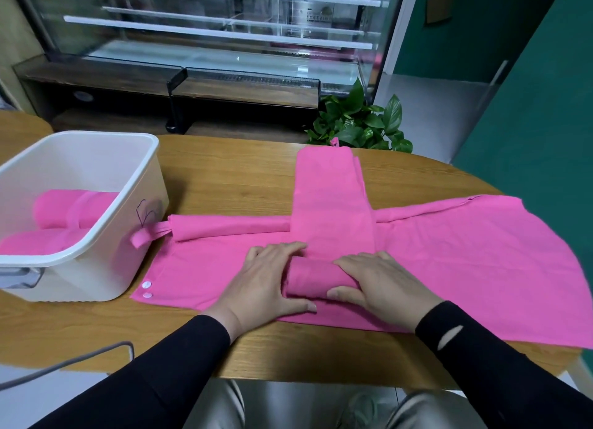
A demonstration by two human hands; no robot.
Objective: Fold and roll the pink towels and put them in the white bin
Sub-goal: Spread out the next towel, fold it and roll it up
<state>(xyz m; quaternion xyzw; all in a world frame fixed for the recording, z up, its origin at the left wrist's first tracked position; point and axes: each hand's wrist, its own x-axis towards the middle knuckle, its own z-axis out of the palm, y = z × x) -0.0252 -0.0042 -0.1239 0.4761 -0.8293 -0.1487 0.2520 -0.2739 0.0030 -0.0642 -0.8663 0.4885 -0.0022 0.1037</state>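
Note:
A folded pink towel strip point(332, 200) runs away from me across the wooden table, its near end wound into a short roll point(316, 277). My left hand point(266, 284) wraps the roll's left end, thumb underneath. The right end sits under my right hand point(382, 284), fingers curled over the top. Beneath them a second pink towel point(465, 258) lies spread flat, its far left edge partly rolled point(231, 229). The white bin point(96, 236) stands at the left with two rolled pink towels point(64, 213) inside.
The spread towel's right corner hangs past the table's right side. Two white snaps point(147, 289) mark its near left corner. A pink loop point(141, 237) touches the bin's wall. A potted plant point(359, 123) and a glass display case point(224, 36) stand beyond the table.

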